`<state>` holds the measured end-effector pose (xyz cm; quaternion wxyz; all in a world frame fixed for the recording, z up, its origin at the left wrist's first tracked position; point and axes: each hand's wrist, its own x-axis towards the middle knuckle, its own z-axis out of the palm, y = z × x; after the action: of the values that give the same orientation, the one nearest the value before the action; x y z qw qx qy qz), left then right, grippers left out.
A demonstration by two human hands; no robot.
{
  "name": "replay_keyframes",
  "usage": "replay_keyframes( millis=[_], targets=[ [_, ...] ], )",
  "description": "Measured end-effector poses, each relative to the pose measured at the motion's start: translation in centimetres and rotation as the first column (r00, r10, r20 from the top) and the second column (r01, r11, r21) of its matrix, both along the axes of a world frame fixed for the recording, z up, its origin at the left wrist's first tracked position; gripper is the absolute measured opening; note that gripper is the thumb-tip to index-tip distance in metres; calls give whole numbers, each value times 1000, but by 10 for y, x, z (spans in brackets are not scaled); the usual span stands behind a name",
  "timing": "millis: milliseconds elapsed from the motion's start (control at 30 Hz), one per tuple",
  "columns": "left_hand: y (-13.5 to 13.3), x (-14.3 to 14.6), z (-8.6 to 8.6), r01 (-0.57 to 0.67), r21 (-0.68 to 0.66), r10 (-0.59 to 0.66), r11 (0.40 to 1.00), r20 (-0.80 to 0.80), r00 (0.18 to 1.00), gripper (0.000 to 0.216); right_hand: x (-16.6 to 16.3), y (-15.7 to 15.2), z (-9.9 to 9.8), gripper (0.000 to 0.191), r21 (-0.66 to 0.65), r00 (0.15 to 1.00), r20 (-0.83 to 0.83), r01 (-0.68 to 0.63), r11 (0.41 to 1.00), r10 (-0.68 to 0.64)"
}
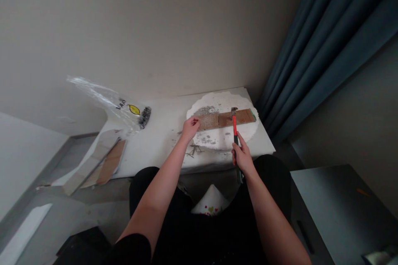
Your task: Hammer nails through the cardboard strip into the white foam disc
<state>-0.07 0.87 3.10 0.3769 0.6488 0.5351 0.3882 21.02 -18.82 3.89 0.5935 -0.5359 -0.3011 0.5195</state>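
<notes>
My right hand [241, 156] is wrapped round the dark grip of a hammer [235, 126] with a red shaft. The hammer's metal head is over the right half of a brown wooden board [245, 116]. My left hand [190, 127] is at the board's left end, thumb and fingers pinched together; what is between them is too small to make out. The board's left part looks covered with many small marks or dots, and a dark line crosses it near the middle. Under it lies a round white sheet [225, 143] with grey bits. Loose nails [194, 150] lie near its front edge.
A clear plastic bag [124, 107] with dark small pieces at its end lies on the white table [161, 112]. Wooden planks [112, 161] rest at the table's left. A blue curtain [311, 49] hangs on the right, above a grey surface [338, 207]. A white cushion [211, 201] is between my legs.
</notes>
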Motion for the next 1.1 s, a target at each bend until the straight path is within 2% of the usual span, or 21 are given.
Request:
replay_keyframes(
  millis=[100, 233, 400, 533, 633, 733, 867, 1100],
  targets=[
    [8, 32, 1, 27, 20, -28, 999, 73, 997, 12, 1, 3, -4, 93, 0, 1000, -1, -16, 1000, 16],
    [19, 49, -5, 85, 72, -89, 994, 55, 995, 15, 5, 4, -8, 94, 4, 999, 5, -33, 999, 33],
    [24, 49, -15, 123, 52, -125, 991, 31, 992, 30, 8, 3, -9, 94, -7, 999, 0, -50, 999, 50],
    [22, 47, -15, 111, 93, -105, 989, -63, 992, 14, 9, 2, -9, 93, -12, 999, 1, -52, 999, 52],
    [19, 48, -16, 105, 156, -89, 982, -106, 990, 14, 8, 2, -8, 91, -14, 999, 9, -46, 999, 46],
    [18, 51, -22, 127, 116, -122, 985, -48, 991, 16, 8, 1, -7, 90, -7, 999, 15, -50, 999, 51],
    [19, 53, -32, 102, 74, -102, 992, 1, 995, 19, 8, 0, -6, 90, -11, 998, 21, -59, 998, 59],
    [18, 55, -34, 104, 105, -96, 989, -78, 992, 15, 8, 2, -7, 91, -17, 999, 9, -49, 999, 49]
  ],
)
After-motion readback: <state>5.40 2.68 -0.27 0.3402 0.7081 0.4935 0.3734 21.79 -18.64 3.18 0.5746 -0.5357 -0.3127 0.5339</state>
